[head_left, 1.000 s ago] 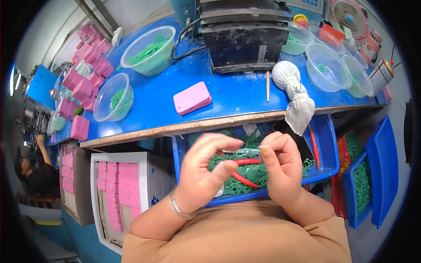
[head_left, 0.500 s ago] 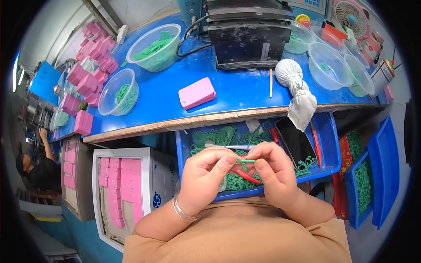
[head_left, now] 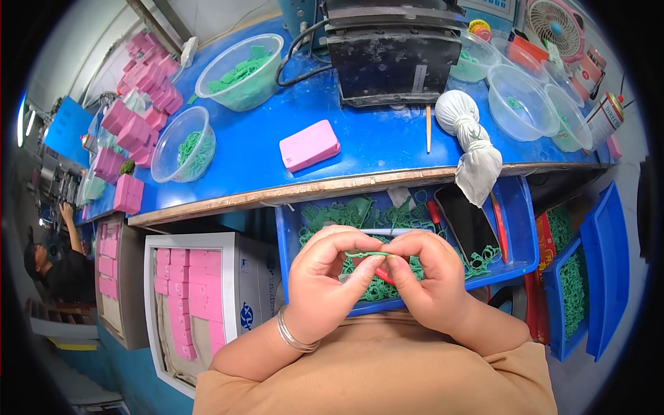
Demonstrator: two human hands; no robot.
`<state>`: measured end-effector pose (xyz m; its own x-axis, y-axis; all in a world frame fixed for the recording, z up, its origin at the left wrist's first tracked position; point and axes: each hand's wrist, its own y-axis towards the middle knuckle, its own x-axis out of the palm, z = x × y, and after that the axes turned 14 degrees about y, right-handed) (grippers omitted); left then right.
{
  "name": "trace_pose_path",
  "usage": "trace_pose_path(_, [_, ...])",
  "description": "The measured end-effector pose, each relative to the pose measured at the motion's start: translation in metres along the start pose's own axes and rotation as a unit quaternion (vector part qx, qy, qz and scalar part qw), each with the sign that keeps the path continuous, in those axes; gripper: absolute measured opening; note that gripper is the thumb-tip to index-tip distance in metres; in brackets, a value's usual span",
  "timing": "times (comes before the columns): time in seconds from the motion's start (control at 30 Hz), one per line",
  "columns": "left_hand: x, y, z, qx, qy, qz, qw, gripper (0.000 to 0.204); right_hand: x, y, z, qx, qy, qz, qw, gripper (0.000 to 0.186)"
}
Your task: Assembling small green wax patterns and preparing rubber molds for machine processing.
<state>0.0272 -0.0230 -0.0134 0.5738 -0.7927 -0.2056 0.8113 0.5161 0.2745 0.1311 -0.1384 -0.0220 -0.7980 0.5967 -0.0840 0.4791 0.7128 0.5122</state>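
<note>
Two big things fill the frame: the long blue workbench (head_left: pixel 373 149) across the upper half, with a black machine (head_left: pixel 404 52) at the top centre, and under its edge, in the centre, a blue bin (head_left: pixel 522 238) full of green rubber pieces (head_left: pixel 346 214), with a black phone (head_left: pixel 467 221) lying in its right part. On the bench a pink box (head_left: pixel 309 144) lies in the middle and a clear bowl (head_left: pixel 184 144) with green pieces stands to the left. Over the bin, at the lower centre, the left hand (head_left: pixel 325 283) and the right hand (head_left: pixel 429 280) meet fingertip to fingertip, and both pinch narrowly a thin green rubber strip (head_left: pixel 366 255) between them.
</note>
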Motion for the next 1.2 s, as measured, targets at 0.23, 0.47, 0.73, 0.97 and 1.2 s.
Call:
trace_pose_path(0.23, [-0.001,-0.002,-0.009,-0.036,-0.093,-0.012,0.995,0.019,0.005,-0.005,-0.001,0.028,0.037,0.023,0.999,0.008])
trace_pose_path(0.47, [-0.008,0.002,-0.011,0.171,0.188,0.009,0.967,0.022,0.010,-0.010,0.001,0.156,0.119,0.046,0.979,0.004])
trace_pose_path(0.73, [-0.008,-0.004,-0.006,0.249,0.219,-0.023,0.943,0.024,0.005,-0.002,0.016,0.369,0.364,0.100,0.849,0.016])
trace_pose_path(0.97, [-0.020,-0.020,0.007,-0.197,-0.193,-0.084,0.957,0.016,0.000,-0.007,0.003,0.158,0.237,0.040,0.958,0.011])
trace_pose_path(1.2, [-0.018,-0.021,0.006,-0.010,0.128,-0.054,0.990,0.016,-0.001,-0.003,-0.003,0.096,0.146,-0.043,0.984,0.019])
